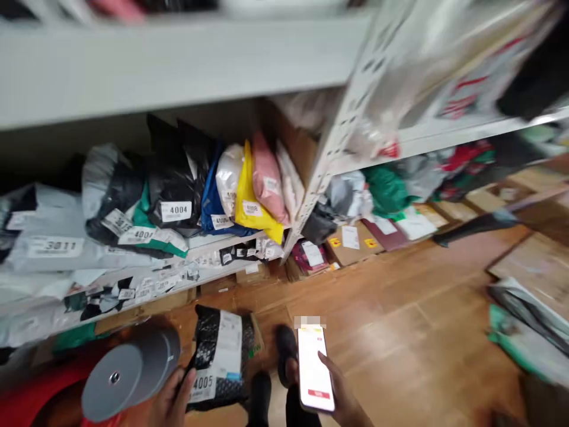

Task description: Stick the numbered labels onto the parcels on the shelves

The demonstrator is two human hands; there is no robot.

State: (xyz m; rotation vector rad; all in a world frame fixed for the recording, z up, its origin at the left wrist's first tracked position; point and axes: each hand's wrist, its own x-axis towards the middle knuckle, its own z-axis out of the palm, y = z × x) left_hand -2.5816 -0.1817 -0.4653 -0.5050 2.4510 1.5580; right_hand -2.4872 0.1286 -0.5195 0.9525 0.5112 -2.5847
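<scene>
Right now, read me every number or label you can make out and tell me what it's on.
"4005": tag on the black parcel at the left hand.
"4004": tag on the black bag on the shelf.
"3011", blurred: tag on the grey bag.
Phone screen in the right hand and other tags: unreadable.

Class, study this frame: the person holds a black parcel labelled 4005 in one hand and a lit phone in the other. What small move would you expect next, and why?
Probably lifting the black parcel toward the shelf beside the bags marked 4004. The left hand grips the parcel, whose label reads 4005, the next number. The right hand holds the lit phone, perhaps for checking it.
</scene>
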